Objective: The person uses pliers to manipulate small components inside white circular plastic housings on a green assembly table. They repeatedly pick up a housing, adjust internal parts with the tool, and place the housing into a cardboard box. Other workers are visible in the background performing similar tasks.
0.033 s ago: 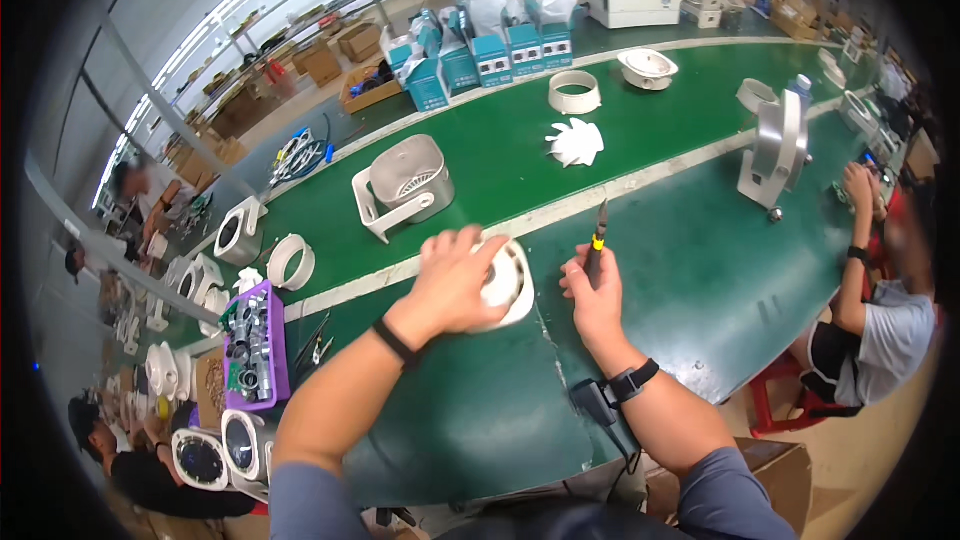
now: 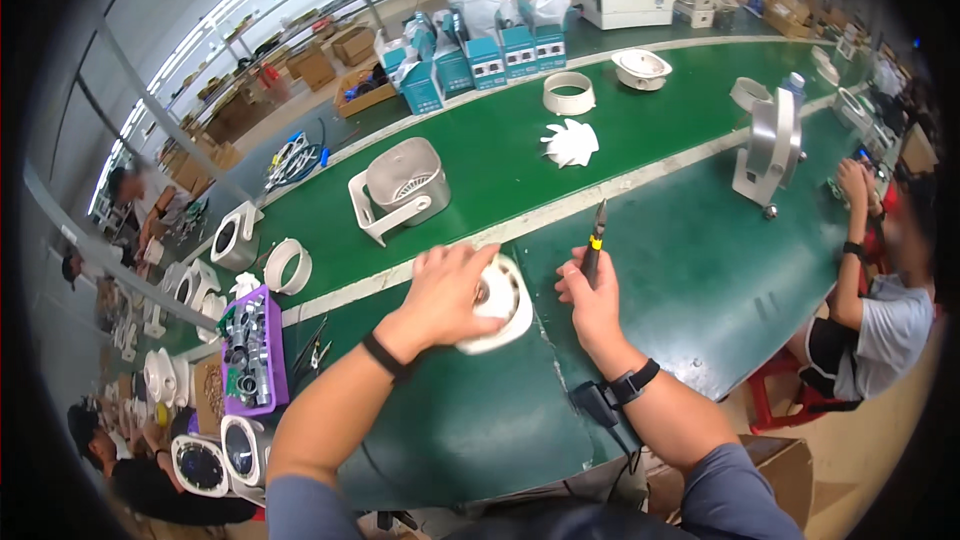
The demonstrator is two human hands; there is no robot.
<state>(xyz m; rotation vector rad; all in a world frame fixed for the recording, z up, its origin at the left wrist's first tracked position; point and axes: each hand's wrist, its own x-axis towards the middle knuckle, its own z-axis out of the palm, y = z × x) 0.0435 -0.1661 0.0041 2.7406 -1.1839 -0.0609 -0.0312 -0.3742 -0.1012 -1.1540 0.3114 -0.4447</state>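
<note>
My left hand (image 2: 441, 297) is closed over the left side of a white rounded-square housing (image 2: 518, 315) with a round opening. The housing lies on the dark green table, and my palm and fingers hide part of it. To the right, my right hand (image 2: 592, 302) holds a pair of pliers (image 2: 597, 237) with black and yellow handles, jaws pointing up and away from me. The pliers are apart from the housing. Beyond my hands, a grey fan housing with a bracket (image 2: 410, 183) and a white fan blade (image 2: 571, 144) rest on the bright green belt.
A purple tray (image 2: 276, 350) of metal parts stands left, near loose hand tools (image 2: 318, 347). White rings (image 2: 569, 94) sit on the belt. A silver fan unit (image 2: 768, 150) stands right, near a co-worker's hands (image 2: 855, 183). Blue boxes (image 2: 487, 62) line the far side.
My left hand and the white housing have moved slightly toward me. The pliers stay in my right hand, almost unmoved.
</note>
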